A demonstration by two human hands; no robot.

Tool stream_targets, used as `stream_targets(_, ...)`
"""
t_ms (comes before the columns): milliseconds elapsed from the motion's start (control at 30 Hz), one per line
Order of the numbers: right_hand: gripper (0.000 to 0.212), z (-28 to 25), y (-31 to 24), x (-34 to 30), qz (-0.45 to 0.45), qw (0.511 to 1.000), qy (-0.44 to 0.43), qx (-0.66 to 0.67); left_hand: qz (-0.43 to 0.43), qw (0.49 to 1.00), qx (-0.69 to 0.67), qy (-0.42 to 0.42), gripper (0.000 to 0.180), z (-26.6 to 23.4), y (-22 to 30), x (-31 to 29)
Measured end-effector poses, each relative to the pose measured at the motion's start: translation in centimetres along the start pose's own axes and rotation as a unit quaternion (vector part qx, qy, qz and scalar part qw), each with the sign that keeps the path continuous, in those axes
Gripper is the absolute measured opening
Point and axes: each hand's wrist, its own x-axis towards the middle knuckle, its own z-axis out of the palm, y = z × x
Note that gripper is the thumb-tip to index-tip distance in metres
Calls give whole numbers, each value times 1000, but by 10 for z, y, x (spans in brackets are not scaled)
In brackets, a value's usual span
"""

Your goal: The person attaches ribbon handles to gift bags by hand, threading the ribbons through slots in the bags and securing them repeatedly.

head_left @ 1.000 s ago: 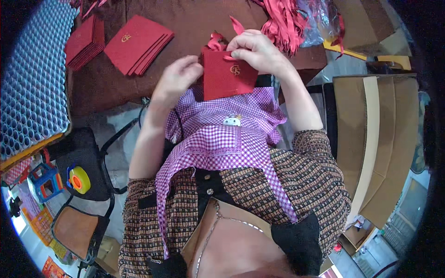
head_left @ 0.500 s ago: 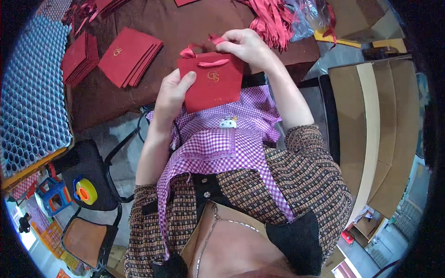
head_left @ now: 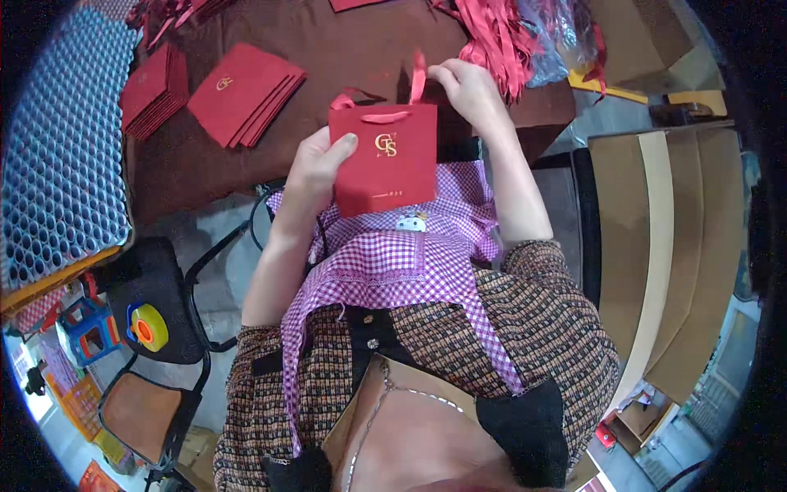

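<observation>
"Brown-covered bench (head_left: 352, 49) up top, bit of grey floor (head_left: 225, 287) below its near edge. Where's the bag?"

"Red paper bag (head_left: 406, 176) w/ a gold emblem (head_left: 385, 146), approx. mid-view, between the 2 hands. It's upright, front to camera, just off the bench's near edge & in front of the checked apron (head_left: 369, 258)."

"L hand?"

"L hand (head_left: 316, 164) has hold of the bag's L edge: thumb flat on the front, other fingers mostly hidden behind. Closed on it, basically."

"& R hand?"

"R hand (head_left: 474, 92) is up by the bag's top R corner, fingers curled, only a small gap at most btwn thumb & index. Tips sit right beside a ribbon end (head_left: 420, 74) standing up from the bag. Can't tell if they touch it."

"Any other ribbon on the bag?"

"Yep, a pink-red loop (head_left: 385, 118) across the front near the top edge, plus a bit poking up at top L."

"Rest of the bench?"

"2 lots of flat red pcs to the L: a tight stack (head_left: 156, 90) & a fanned pile (head_left: 242, 94), near each other. Ribbon bunch (head_left: 496, 41) at upper R, w/ clear plastic (head_left: 566, 33) next to it."

"Off the bench?"

"Far L, a pale blue panel (head_left: 65, 156) of round cells. Below it, a black chair (head_left: 156, 275) w/ a yellow tape roll (head_left: 153, 328). Far R, tall cardboard (head_left: 619, 246)."
</observation>
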Motion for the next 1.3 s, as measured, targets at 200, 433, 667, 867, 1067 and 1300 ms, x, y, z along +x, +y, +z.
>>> stream_targets(200,27,-4,-69,5,-82,975,-202,41,14,992,127,0,26,7,6,1)
stream_targets(433,23,12,-75,4,-20,959,-157,234,28,987,148,-55,27,15,7,-10)
stream_targets(667,20,-20,-44,2,-77,989,27,127,64,996,-63,5,35,-17,19,-6)
stream_targets(867,56,-58,-104,-43,-375,920,-94,-67,72,978,-191,32,35,-7,50,10)
stream_targets(1067,55,-35,-75,-12,-374,918,-25,-131,97,975,-197,3,34,3,52,31)
stream_targets(1300,44,-38,-69,135,-390,908,151,7,54,998,-31,31,32,-22,35,18)
